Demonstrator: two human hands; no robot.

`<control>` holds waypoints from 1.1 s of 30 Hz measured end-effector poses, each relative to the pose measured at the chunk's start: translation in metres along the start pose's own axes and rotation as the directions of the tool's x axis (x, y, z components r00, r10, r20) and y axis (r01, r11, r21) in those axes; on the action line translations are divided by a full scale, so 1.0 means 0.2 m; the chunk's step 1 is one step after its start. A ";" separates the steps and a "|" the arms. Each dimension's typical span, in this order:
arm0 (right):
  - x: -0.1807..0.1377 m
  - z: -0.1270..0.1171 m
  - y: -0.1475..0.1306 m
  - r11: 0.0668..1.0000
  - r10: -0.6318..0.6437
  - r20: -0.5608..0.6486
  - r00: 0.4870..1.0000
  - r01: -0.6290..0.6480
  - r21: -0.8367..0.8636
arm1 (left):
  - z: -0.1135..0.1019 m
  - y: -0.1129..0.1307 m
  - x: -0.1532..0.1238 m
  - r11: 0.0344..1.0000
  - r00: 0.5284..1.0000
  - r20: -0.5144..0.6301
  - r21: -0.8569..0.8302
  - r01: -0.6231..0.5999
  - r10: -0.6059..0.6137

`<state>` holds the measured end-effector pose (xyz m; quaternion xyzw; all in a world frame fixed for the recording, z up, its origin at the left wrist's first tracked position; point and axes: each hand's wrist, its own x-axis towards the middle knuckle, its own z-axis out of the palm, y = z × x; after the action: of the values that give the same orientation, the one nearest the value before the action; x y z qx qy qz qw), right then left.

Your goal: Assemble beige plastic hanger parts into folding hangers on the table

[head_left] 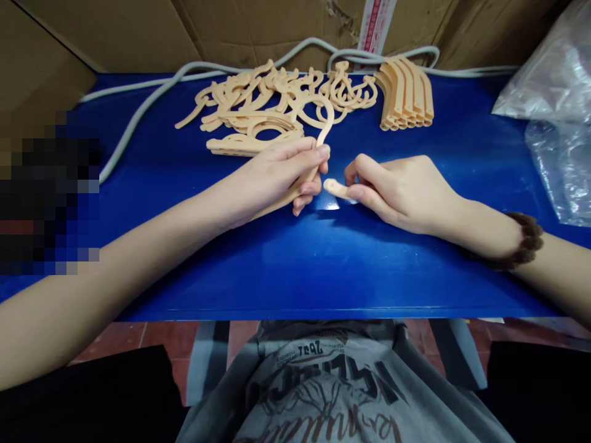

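My left hand (pixel 300 172) is closed around a beige plastic hanger piece with a hook (pixel 327 120). The hook curls up above the thumb, and a long flat part of the piece runs down to the left under my palm. Just to the right, my right hand (pixel 397 187) pinches a beige hanger arm (pixel 336 187) between thumb and fingers. Its rounded end, with a small round mark, points at my left hand; the rest is hidden by my fingers. A small gap separates the two pieces.
Loose hooked hanger pieces (pixel 272 86) lie heaped at the back of the blue table (pixel 295 264). Flat hanger parts (pixel 240 144) lie before them. Curved hanger arms (pixel 406 92) stand stacked at back right. A grey cable (pixel 138 135), cardboard (pixel 268 31) and a clear plastic bag (pixel 554 92) border the area.
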<state>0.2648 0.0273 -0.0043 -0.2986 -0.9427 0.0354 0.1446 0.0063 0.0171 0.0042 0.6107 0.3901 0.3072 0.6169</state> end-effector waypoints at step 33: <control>-0.01 -0.02 0.02 0.987 -0.070 -0.091 0.993 0.055 -0.152 | -0.07 -0.01 0.00 0.993 0.997 0.047 0.107 0.053 -0.059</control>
<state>0.2701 0.0295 -0.0023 -0.2802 -0.9436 -0.0541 0.1678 -0.0057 0.0235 0.0035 0.6389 0.4071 0.2532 0.6017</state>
